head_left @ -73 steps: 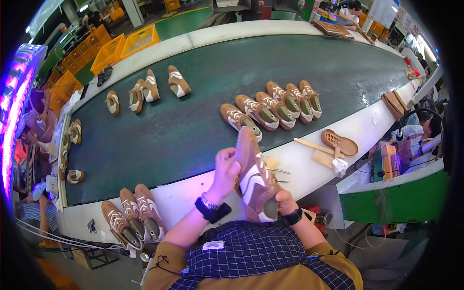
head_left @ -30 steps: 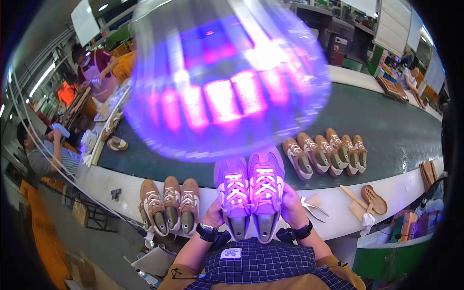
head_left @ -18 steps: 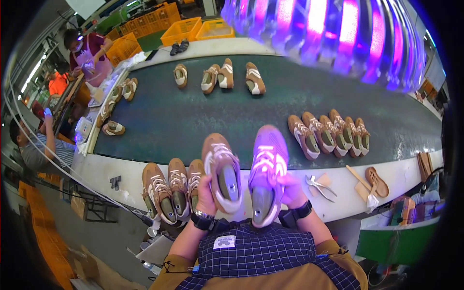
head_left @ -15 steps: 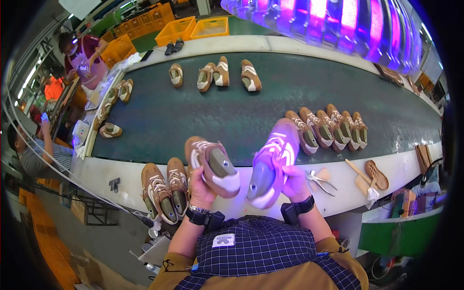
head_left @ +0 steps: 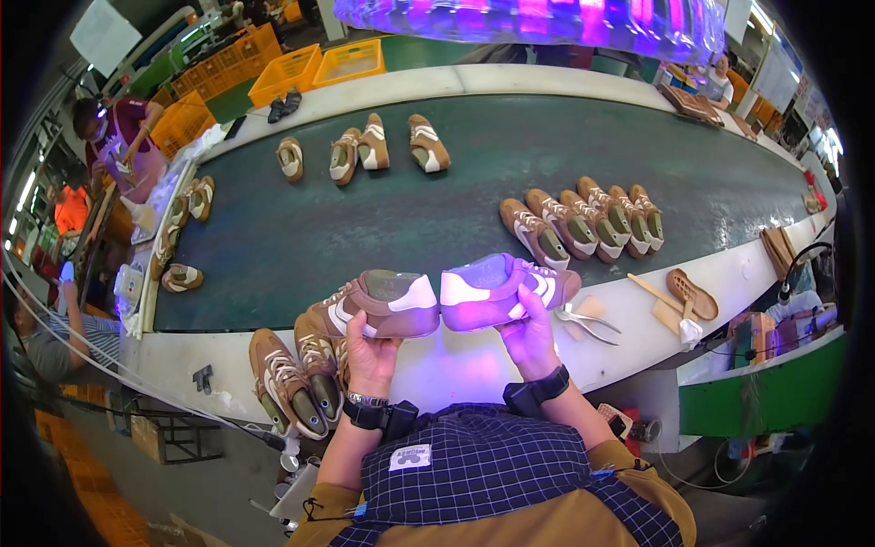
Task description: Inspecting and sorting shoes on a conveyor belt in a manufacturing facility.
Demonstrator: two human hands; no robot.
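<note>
In my left hand (head_left: 372, 357) I grip a brown sneaker (head_left: 387, 310) with white trim, its toe pointing left. My right hand (head_left: 529, 337) holds a matching sneaker (head_left: 492, 296), toe to the right and tinted purple by light. Both are raised over the near white ledge, turned sideways, heels facing each other with a slim gap. An olive insert fills each opening. Beside my left wrist stand several similar sneakers (head_left: 283, 383), partly hidden by the held shoe and my hand. Pincers (head_left: 586, 321) with pale handles lie right of my right hand.
Across the green belt (head_left: 365, 219) stand more sneakers, one row (head_left: 583, 223) at right and several (head_left: 355, 150) at the far side. A shoe sole (head_left: 693, 294) and a wooden stick (head_left: 656, 290) lie on the right ledge. A purple-lit lamp (head_left: 538, 23) hangs above. Co-workers (head_left: 128, 146) are at left.
Both held sneakers have turned from upright-angled to sideways, and their heels have come close together. My view has shifted, so the belt and its shoes sit further left.
</note>
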